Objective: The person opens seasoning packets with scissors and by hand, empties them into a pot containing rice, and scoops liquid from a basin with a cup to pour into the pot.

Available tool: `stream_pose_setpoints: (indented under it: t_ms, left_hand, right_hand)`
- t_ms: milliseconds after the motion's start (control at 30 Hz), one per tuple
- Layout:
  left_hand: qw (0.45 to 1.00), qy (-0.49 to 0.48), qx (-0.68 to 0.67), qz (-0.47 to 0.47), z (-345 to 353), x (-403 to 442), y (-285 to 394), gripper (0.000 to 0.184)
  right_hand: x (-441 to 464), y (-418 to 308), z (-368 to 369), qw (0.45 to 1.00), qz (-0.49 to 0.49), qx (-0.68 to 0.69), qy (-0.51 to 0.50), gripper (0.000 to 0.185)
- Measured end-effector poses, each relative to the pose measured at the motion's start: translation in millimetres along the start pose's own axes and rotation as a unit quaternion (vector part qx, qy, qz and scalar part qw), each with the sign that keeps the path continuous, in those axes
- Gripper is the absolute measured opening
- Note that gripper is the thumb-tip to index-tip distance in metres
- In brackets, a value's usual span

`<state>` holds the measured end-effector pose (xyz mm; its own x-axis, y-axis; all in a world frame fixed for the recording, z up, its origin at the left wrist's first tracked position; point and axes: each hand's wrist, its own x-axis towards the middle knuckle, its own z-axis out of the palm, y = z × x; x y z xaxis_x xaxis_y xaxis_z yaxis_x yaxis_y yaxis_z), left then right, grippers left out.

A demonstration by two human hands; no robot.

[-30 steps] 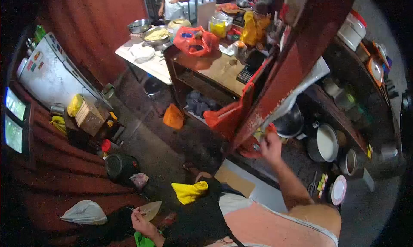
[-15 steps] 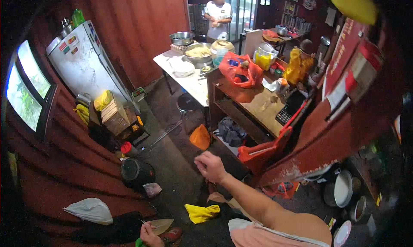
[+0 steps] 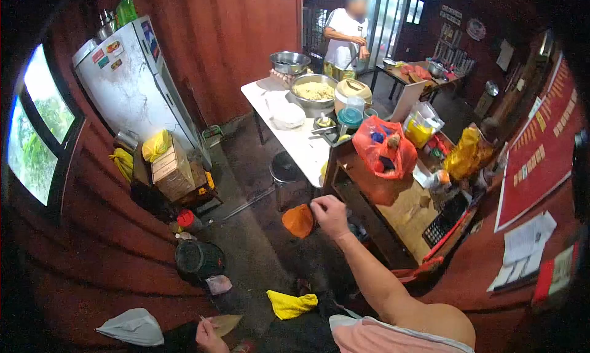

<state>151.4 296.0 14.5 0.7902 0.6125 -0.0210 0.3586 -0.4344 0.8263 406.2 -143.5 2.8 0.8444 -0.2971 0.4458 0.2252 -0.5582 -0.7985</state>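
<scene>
My right hand (image 3: 330, 216) is stretched out over the floor, its fingers curled in with nothing visible in them. Behind its fingertips, an orange item (image 3: 298, 221), perhaps a bag or cloth, appears low down by the wooden desk. At the bottom left, my left hand (image 3: 211, 339) is pinched closed on a thin pale object. A flat tan piece (image 3: 225, 326) shows beside those fingers; I cannot tell whether it is held too. Between my hands, lower in view, is a yellow cloth (image 3: 292, 304).
Ahead, a white table (image 3: 253, 95) bears metal bowls. Beside it stands the wooden desk (image 3: 393, 211) with a red plastic bag (image 3: 384, 147). A stool (image 3: 284, 167) stands underneath. A refrigerator (image 3: 132, 82), boxes (image 3: 175, 171) and a dark bin (image 3: 200, 259) line the left. A person (image 3: 347, 36) stands behind.
The view has swung right and closer to the table and desk. My right hand appears higher and further right. The person at the back has turned and shifted their hands.
</scene>
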Motion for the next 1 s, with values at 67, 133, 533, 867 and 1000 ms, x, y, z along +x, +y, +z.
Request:
stream_pose_setpoints:
  t_ms: [67, 133, 533, 867, 1000]
  left_hand:
    - [0.999, -0.015, -0.035, 0.006, 22.6, 26.7, 3.9, 0.031]
    - [0.994, -0.041, -0.064, 0.073, 42.5, 51.3, 15.3, 0.030]
    - [0.957, -0.217, -0.141, 0.134, 148.8, 149.1, 128.9, 0.026]
    - [0.908, -0.335, -0.089, 0.233, 206.0, 179.7, 162.3, 0.019]
    - [0.897, -0.349, -0.004, 0.270, 220.8, 181.9, 172.2, 0.022]
  right_hand:
    - [19.2, -7.9, 22.3, 0.992, -0.014, 0.026, -0.121, 0.025]
    - [38.2, -41.1, 44.3, 0.962, -0.024, 0.057, -0.265, 0.032]
    - [98.9, -143.4, 128.6, 0.850, -0.040, 0.104, -0.515, 0.033]
    - [95.2, -107.1, 128.4, 0.855, -0.062, 0.124, -0.500, 0.029]
    - [95.2, -80.7, 131.8, 0.866, -0.124, 0.061, -0.480, 0.020]
